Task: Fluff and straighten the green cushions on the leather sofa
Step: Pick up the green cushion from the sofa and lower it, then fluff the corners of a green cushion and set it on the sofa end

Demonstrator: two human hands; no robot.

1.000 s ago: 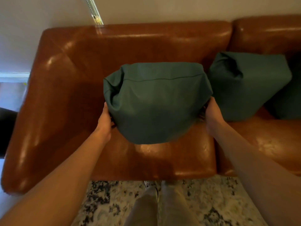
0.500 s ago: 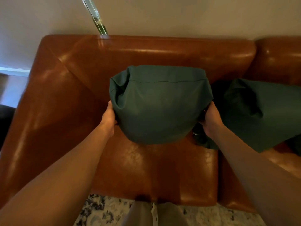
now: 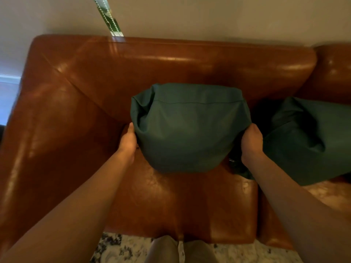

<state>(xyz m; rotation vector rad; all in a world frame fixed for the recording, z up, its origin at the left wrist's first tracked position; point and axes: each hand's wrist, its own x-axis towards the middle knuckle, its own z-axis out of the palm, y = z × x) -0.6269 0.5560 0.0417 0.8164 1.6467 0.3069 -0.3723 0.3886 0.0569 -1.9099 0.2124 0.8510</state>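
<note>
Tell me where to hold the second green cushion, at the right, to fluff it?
Probably grip the second cushion by its two side edges, one hand from each side, as both hands hold the first cushion. It lies slumped on the sofa.

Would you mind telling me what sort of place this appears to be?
Most likely a home living room: a brown leather sofa against a plain wall, dark green fabric cushions on it, and a patterned grey-and-white rug on the floor in front.

Bare seat leather of the sofa (image 3: 180, 204) lies open near the held cushion (image 3: 188, 128) and to its left. On the right a second cushion (image 3: 307, 141) crowds close; the backrest (image 3: 171, 61) closes the far side.
</note>
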